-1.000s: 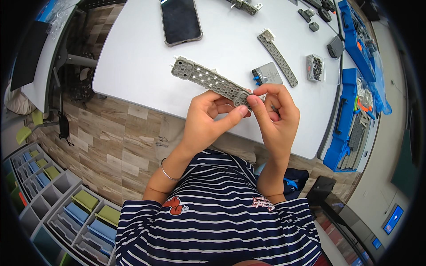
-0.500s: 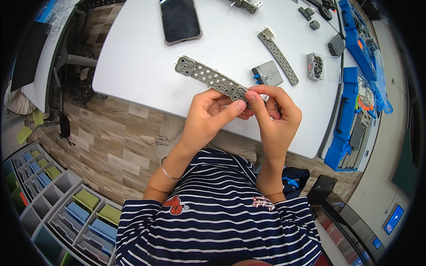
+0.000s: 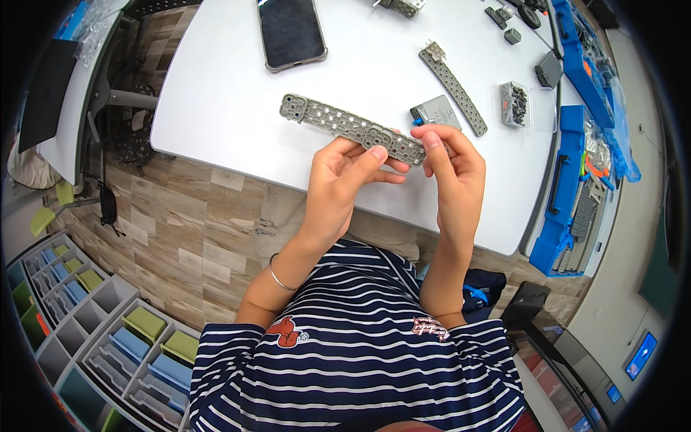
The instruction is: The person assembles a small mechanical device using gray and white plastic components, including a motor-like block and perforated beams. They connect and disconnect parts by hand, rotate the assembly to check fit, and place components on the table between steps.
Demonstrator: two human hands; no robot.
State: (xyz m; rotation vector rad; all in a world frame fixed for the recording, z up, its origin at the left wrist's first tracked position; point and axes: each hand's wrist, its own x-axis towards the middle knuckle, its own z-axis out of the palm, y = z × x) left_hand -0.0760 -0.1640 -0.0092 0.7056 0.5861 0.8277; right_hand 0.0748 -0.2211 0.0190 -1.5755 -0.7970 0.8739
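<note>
The grey perforated beam [image 3: 335, 121] is now lying flatter in the grip, its right end showing where the right fingers were covering it half a second ago. The left hand [image 3: 337, 176] is gripping it firmly near its middle, thumb on top, over the desk's near edge; the right hand [image 3: 458, 169] is hovering about that right end, thumb and forefinger close together (whether they are pinching anything, I cannot tell). The work is looking partway along: a rounded plate [image 3: 293, 107] is sitting on the beam's left end and another plate [image 3: 381, 137] by the left thumb, while a second beam [image 3: 453, 86] is lying separate.

Green and blue trays [image 3: 144, 322] are standing left on the wood-look floor [image 3: 180, 216]. On the white desk [image 3: 216, 93], a phone [image 3: 291, 32] is lying toward the far edge, a grey block [image 3: 435, 110] is resting beyond the right hand, and a clear box [image 3: 515, 124] of small dark parts [image 3: 516, 104] is sitting near the right edge, beside blue cases [image 3: 571, 133].
</note>
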